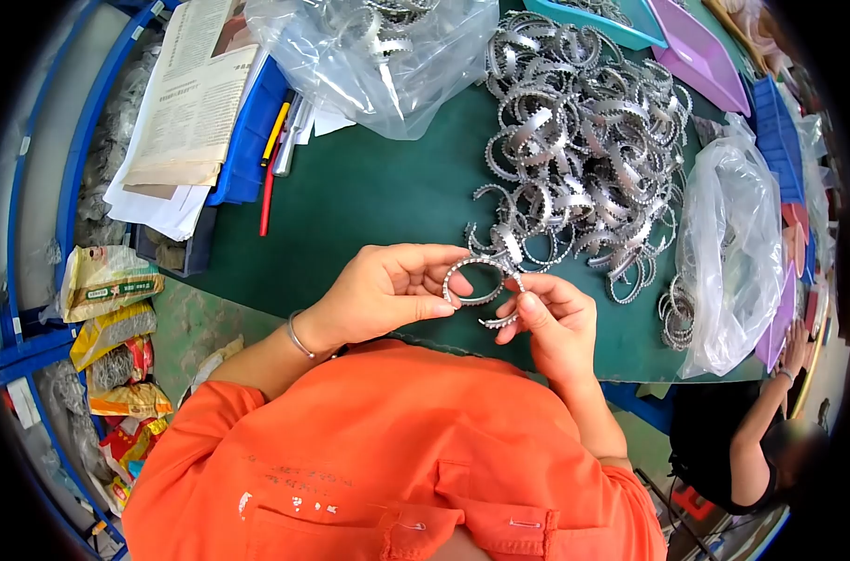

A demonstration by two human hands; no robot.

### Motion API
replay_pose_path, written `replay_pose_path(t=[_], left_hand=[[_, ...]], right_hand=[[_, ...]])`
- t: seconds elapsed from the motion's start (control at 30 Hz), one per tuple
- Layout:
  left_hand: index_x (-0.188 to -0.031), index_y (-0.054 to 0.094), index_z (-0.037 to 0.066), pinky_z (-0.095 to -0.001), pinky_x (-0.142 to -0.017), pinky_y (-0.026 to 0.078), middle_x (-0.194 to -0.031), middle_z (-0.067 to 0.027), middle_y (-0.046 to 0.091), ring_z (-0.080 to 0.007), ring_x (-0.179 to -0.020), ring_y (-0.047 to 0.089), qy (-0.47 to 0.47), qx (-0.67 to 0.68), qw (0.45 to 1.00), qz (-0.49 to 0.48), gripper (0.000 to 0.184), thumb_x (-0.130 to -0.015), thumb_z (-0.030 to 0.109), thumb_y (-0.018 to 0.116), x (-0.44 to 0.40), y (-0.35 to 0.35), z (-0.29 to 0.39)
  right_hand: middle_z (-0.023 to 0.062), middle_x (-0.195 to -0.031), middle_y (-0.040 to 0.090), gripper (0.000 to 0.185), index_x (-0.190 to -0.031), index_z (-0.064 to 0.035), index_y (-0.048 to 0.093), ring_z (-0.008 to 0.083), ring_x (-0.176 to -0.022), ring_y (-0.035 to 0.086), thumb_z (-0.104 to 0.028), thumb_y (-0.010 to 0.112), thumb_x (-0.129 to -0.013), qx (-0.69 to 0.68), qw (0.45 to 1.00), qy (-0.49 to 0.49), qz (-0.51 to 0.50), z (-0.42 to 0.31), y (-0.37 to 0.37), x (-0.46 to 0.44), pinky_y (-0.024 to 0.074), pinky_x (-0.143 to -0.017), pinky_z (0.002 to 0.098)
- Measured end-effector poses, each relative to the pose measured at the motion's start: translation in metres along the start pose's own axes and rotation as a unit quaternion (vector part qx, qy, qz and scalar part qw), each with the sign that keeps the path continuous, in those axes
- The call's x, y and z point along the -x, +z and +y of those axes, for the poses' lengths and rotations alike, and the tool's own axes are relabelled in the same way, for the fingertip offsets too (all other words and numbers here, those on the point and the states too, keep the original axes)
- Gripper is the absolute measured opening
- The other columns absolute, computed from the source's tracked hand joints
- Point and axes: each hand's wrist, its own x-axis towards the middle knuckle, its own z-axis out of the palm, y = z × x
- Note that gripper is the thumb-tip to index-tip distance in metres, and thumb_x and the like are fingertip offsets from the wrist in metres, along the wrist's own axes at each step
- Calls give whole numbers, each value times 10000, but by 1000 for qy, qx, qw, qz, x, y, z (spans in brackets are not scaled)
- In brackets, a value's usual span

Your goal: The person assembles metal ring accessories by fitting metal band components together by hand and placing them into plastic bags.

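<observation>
Close to my body, my left hand (378,292) pinches the left side of a silver metal ring (482,301) with a notched, bead-like edge. Across from it, my right hand (557,327) has its thumb and fingers closed at the right side of this ring. A second, open curved metal piece (500,323) also sits in the right fingers, below the ring. Whether the two pieces are joined cannot be made out. Just beyond my hands begins a big heap of similar metal rings (574,159), many of them open curves, on the green table (350,187).
A clear plastic bag (415,84) holding rings lies at the back. Pens (273,140) and a blue tray (247,140) with newspaper (196,84) stand left. Another plastic bag (733,243), a teal tray (630,33) and a purple tray (700,61) are right. A co-worker's arm (761,421) shows.
</observation>
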Motion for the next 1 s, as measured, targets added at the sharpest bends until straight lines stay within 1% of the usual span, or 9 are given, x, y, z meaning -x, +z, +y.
replay_pose_path(t=[0.2,0.27,0.37,0.63,0.83,0.9,0.93,1.0], left_hand=[[-1282,445,-16,-267,-841,479,-1029,-125,600,-137,-902,576,9,8,1000,-19,506,-802,-96,586,1,-2,-4],[-1284,443,-15,-267,-841,478,-1030,-127,599,-138,-904,575,13,16,999,-25,508,-803,-97,585,1,-2,-4],[-1286,440,-14,-270,-834,482,-1027,-130,599,-140,-894,579,10,32,999,-20,510,-803,-100,581,2,-2,-3],[-1289,433,-13,-275,-828,493,-1035,-137,598,-158,-907,588,65,-16,997,-48,527,-795,-98,596,3,-1,0],[-1283,435,-14,-279,-840,491,-1038,-135,603,-161,-917,594,65,-12,997,-46,513,-801,-107,582,3,0,-3],[-1275,441,-16,-280,-841,491,-1039,-135,604,-163,-924,595,63,-14,997,-44,503,-801,-108,580,3,0,-4],[-1268,446,-18,-280,-842,490,-1040,-136,606,-165,-931,597,62,-15,997,-42,493,-802,-108,579,3,0,-4],[-1263,449,-20,-282,-845,489,-1040,-137,607,-168,-939,597,58,-22,997,-39,487,-802,-106,580,3,0,-4]], right_hand=[[122,-777,640,195,-991,52,587,149,-569,613,-108,584,-880,-7,1000,1,7,-2,3,0,500,-537,229],[124,-769,640,206,-983,51,589,151,-560,612,-133,572,-890,-14,999,26,15,-4,3,0,496,-519,227],[127,-763,639,212,-981,51,591,157,-550,614,-142,560,-897,-20,999,35,13,-4,3,-1,499,-502,229],[134,-759,636,228,-993,55,591,176,-536,619,-151,542,-906,-67,994,84,-14,2,0,-3,518,-495,250],[125,-794,638,235,-1018,53,586,158,-568,615,-150,544,-906,-50,996,68,-12,3,0,-2,516,-520,240],[118,-798,640,225,-1041,47,585,141,-592,609,-124,555,-898,-22,1000,21,-3,4,-1,0,515,-552,232],[118,-798,640,225,-1041,47,585,141,-592,609,-124,555,-898,-23,1000,21,-3,5,-1,0,515,-552,232],[114,-803,642,217,-1066,40,582,136,-628,612,-84,561,-889,-4,1000,-17,-7,6,-2,1,519,-582,235]])
